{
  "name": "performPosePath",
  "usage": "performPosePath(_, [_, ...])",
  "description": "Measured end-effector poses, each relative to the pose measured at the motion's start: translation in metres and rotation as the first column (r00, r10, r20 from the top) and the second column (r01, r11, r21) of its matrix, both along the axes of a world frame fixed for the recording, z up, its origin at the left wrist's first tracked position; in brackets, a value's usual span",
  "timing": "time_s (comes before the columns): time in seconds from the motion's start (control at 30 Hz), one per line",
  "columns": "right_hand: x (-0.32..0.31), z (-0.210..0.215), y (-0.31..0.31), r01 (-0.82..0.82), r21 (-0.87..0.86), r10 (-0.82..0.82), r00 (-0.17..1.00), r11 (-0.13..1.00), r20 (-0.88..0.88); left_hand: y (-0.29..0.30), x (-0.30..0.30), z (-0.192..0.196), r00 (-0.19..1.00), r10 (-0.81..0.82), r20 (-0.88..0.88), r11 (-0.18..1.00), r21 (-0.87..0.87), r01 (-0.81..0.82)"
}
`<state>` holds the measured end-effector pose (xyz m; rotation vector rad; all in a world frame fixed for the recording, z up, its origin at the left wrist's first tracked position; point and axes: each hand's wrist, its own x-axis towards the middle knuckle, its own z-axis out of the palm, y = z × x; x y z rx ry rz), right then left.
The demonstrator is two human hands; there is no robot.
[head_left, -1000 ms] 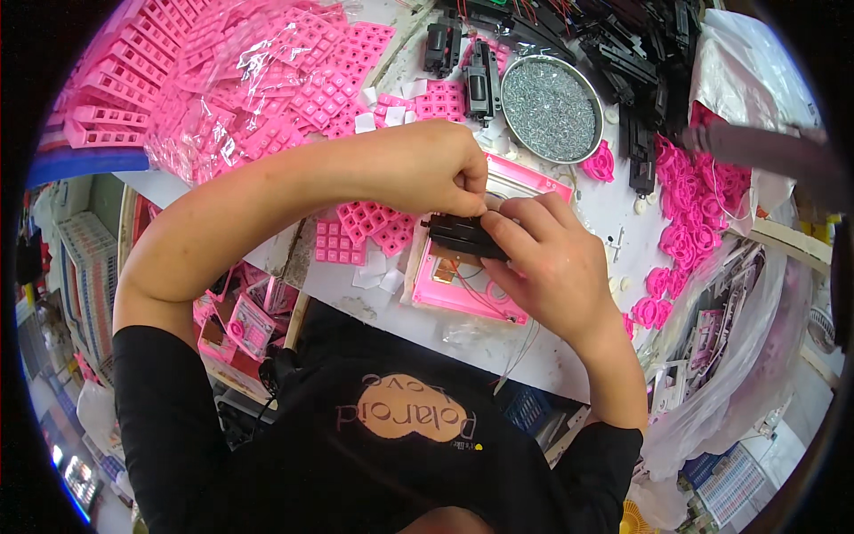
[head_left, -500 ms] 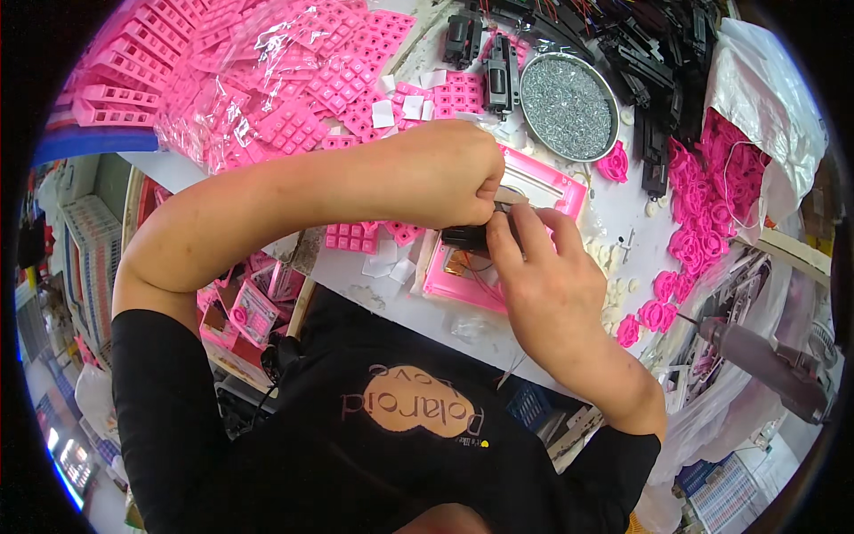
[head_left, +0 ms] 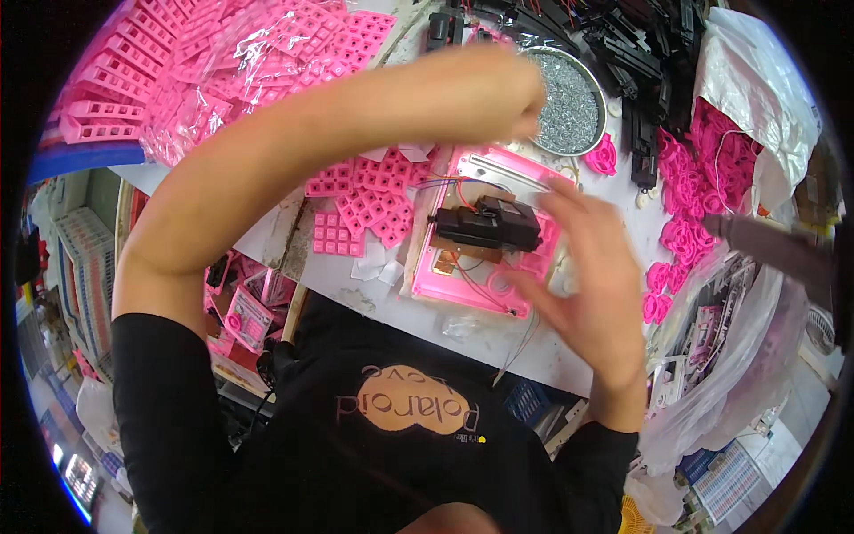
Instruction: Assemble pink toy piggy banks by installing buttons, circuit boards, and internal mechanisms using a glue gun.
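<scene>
Fingers of the right hand [head_left: 583, 285] spread open beside the black part [head_left: 487, 224], left hand [head_left: 525, 89] over the screw dish [head_left: 569, 116].

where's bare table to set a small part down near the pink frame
The clearest bare strip is the white table edge nearest the person, below the pink frame and the pink grid pieces. It is crowded toward the screw dish, black parts and pink rings on the right.

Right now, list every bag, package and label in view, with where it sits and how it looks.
Clear plastic bag: upper left of the table, crinkled, full of pink gridded parts.
White plastic bag: upper right, open, pink ring-shaped pieces spilling out.
Clear bag: lower right, hanging off the table edge, glossy.
Pink carded package: below the table edge at left, small, rectangular.
</scene>
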<state>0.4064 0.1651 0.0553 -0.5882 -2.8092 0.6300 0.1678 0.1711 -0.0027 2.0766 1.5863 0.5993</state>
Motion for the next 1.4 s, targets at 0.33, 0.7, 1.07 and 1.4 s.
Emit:
performPosePath(0.33, [0.038,0.021,0.141,0.154,-0.356,-0.386,0.442,0.922,-0.809,0.069,0.039,-0.047,0.897,-0.005,-0.443,0.962,0.242,0.125])
performPosePath(0.7, [0.012,0.035,0.108,-0.139,-0.671,-0.428,0.672,0.728,-0.604,-0.066,0.024,0.015,0.904,-0.018,0.427,0.996,0.086,-0.021])
performPosePath(1.07, [-0.015,0.004,-0.008,-0.673,-0.509,-0.183,0.496,0.536,-0.849,-0.128,0.058,-0.014,0.930,0.147,0.338,0.892,0.360,-0.272])
performPosePath(1.4, [-0.021,0.001,-0.015,-0.699,-0.523,-0.170,0.512,0.489,-0.842,-0.132,0.055,-0.017,0.915,0.128,0.382,0.885,0.373,-0.279])
